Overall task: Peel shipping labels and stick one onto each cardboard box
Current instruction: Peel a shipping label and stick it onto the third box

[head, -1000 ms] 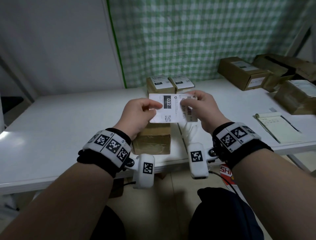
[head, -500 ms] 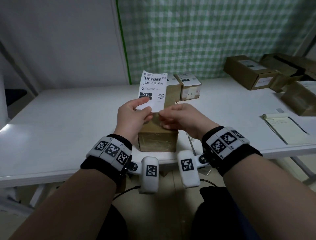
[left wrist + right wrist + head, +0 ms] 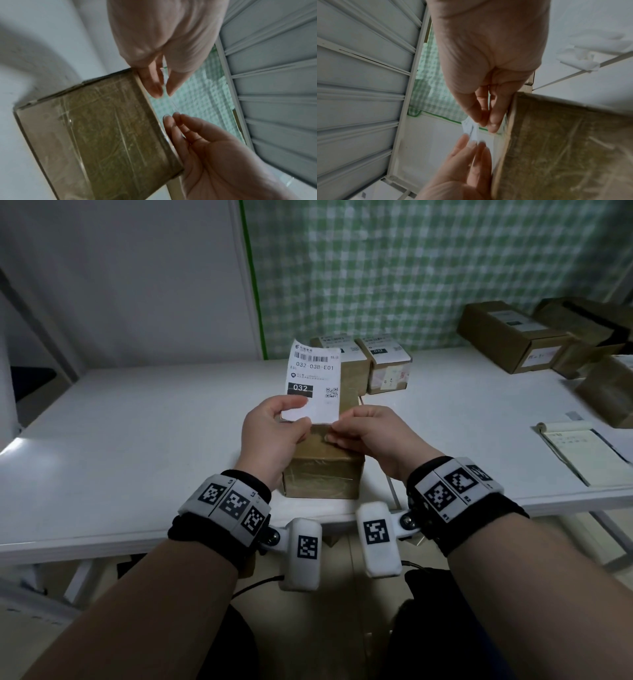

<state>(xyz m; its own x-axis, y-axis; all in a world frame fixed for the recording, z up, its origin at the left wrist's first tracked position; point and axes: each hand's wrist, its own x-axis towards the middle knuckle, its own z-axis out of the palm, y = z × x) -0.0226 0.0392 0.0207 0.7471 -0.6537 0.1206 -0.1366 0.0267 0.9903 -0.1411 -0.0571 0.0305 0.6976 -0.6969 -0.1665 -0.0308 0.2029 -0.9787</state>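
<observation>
A white shipping label printed "032" stands upright above a plain brown cardboard box at the table's front edge. My left hand pinches the label's lower left corner between thumb and fingers. At the lower right corner my right hand pinches the label just over the box top. In the left wrist view the label shows edge-on between my left fingertips, beside the box. From the right wrist, my right fingertips pinch the label's corner next to the box.
Two small boxes with labels on top stand just behind the held label. Larger cardboard boxes are stacked at the back right. A notepad lies near the right front of the white table.
The label has turned from lying sideways to standing upright, and both hands have dropped with it to the top of the near box. Over the last half second little has moved.
</observation>
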